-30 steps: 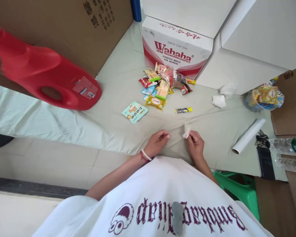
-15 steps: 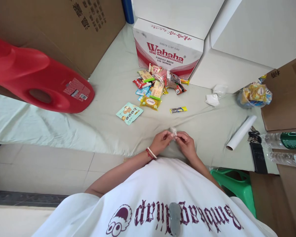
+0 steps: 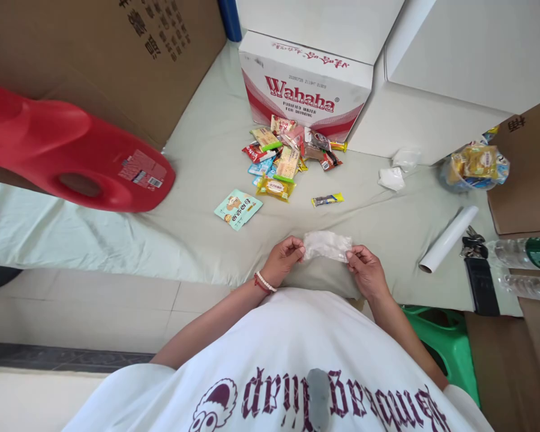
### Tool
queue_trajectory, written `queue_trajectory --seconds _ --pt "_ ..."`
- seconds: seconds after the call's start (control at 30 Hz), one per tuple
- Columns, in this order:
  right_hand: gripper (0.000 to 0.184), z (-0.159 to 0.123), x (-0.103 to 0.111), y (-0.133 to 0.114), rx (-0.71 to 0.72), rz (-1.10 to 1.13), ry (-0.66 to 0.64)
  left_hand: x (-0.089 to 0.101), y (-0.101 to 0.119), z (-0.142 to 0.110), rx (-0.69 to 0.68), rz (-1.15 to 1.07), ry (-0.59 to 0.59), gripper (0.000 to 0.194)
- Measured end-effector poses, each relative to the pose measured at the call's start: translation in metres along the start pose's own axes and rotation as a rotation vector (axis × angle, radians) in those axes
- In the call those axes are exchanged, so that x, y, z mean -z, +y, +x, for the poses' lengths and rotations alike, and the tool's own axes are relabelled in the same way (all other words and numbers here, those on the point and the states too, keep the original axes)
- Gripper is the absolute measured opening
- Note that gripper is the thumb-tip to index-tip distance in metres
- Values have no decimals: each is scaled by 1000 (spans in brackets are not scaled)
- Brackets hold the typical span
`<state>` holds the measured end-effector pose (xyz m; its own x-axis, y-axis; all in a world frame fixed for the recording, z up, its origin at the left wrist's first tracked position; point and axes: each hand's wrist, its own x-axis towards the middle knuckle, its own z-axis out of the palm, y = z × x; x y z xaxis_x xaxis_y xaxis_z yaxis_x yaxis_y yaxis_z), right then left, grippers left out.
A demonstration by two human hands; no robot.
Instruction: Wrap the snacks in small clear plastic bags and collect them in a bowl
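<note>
Stretched between my two hands is a clear plastic bag (image 3: 327, 246), wrinkled and fairly flat, close to the front edge of the covered surface. My left hand (image 3: 282, 259), with a beaded bracelet at the wrist, pinches its left end. Its right end is pinched by my right hand (image 3: 367, 270). Beyond the bag lies a small yellow and dark snack packet (image 3: 327, 199). A mint-green pouch (image 3: 238, 209) rests farther left. Behind them is a pile of wrapped snacks (image 3: 288, 162), in front of a Wahaha water carton (image 3: 303, 90).
A big red jug (image 3: 85, 156) lies at the left. To the right are crumpled white tissues (image 3: 392, 178), a tub of snacks (image 3: 474, 168), a white roll (image 3: 449, 240), keys (image 3: 474, 245), a black phone-like object (image 3: 481, 287) and plastic bottles (image 3: 513, 252). A green stool (image 3: 450, 342) stands below.
My hands have moved apart, and the plastic bag, bunched small between my fingers before, is now spread out wide. The snacks on the surface have stayed in place.
</note>
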<state>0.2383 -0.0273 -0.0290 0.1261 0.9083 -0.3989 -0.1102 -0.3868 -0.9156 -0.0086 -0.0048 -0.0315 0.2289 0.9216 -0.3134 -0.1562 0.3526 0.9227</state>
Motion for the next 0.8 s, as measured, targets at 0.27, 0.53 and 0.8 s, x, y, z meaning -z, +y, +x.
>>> queue_trajectory --seconds 0.27,0.53,0.8 --pt "30 -19 -17 -8 182 -265 67 -6 -2 -7 -118 130 -38 28" --pt "21 0 -69 -25 110 -43 -153 -4 2 -12 -167 171 88 25" --pt "11 1 -44 -41 33 354 -212 11 -5 -8 -103 55 264 24"
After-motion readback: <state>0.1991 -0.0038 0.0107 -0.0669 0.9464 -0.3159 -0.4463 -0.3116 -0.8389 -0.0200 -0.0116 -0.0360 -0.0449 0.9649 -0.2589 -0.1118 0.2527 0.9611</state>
